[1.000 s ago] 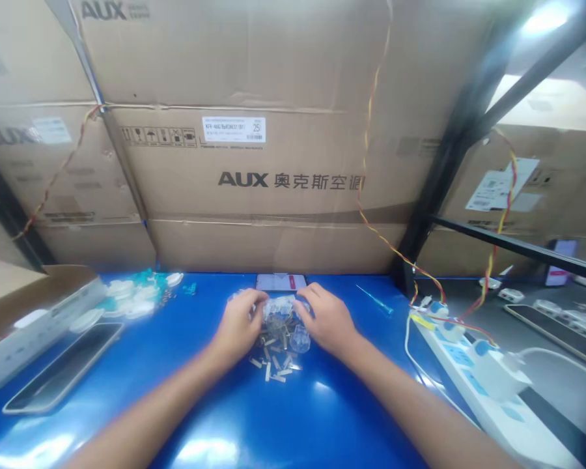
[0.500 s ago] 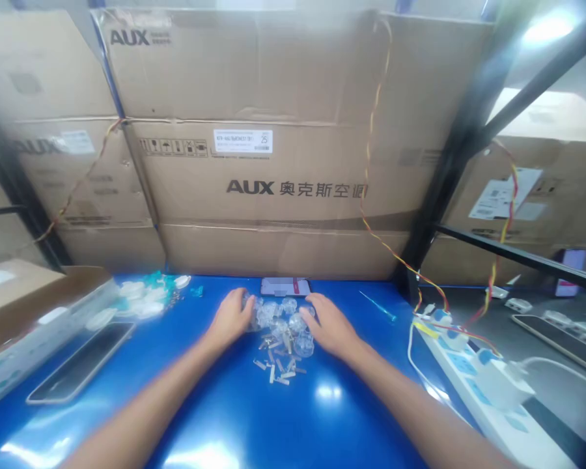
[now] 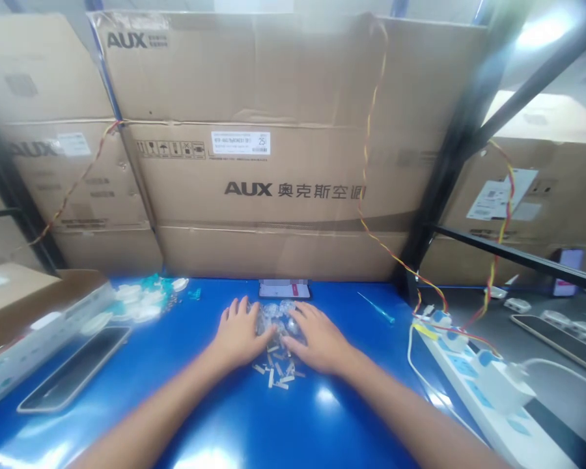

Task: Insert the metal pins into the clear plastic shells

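A small heap of clear plastic pieces [image 3: 273,314] lies on the blue table [image 3: 283,430], between both hands. My left hand [image 3: 241,332] rests against the heap's left side, fingers spread and thumb reaching over it. On the right side, my right hand [image 3: 317,335] touches the pieces with its fingers apart. Neither hand grips anything that shows; parts of the heap are hidden under the fingers. Several small metal strips [image 3: 278,374] are scattered just in front of the heap. Behind it lies a phone with a lit screen [image 3: 284,288].
Left are a dark flat device [image 3: 75,371], white and teal parts [image 3: 144,299] and an open carton [image 3: 85,286]. A screwdriver [image 3: 378,309] lies right of the hands. Further right, a white power strip [image 3: 483,384] holds plugs. Large cartons [image 3: 273,85] stand behind.
Both hands have closed in over the clear pieces, with the thumbs now nearer each other. More of the heap is covered. The camera view has shifted slightly.
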Demonstrator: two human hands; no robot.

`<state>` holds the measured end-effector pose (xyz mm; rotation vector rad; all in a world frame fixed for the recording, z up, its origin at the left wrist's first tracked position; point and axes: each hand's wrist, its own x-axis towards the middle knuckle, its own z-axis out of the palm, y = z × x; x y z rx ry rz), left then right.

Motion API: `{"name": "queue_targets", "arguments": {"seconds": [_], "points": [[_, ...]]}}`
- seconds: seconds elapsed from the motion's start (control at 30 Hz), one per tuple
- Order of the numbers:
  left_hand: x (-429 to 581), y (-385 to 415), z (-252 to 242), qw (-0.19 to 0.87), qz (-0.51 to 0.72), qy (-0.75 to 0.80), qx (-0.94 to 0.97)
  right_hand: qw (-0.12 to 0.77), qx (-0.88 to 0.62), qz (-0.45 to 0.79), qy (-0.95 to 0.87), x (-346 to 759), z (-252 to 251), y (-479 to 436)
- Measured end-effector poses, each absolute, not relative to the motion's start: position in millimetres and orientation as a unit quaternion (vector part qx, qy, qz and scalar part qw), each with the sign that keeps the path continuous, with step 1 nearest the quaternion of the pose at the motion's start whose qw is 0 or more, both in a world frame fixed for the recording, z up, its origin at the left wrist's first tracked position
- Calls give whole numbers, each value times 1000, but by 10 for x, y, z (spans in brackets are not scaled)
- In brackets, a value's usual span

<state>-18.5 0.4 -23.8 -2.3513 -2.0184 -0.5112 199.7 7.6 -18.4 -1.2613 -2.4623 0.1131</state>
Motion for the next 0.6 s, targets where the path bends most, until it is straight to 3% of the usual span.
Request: {"name": "queue_targets", "arguments": {"seconds": [0.3,0.47,0.6], "points": [[-138,-43,-35,37,-191,-631,-751,247,-419,37,-873,2047,-134,136],[-166,17,-84,11,-249,-495,-833,252,-438,20,-863,2021,-138,141],[-187,50,-141,-37,-227,-440,-868,243,-444,-10,-863,2007,-127,151]]}}
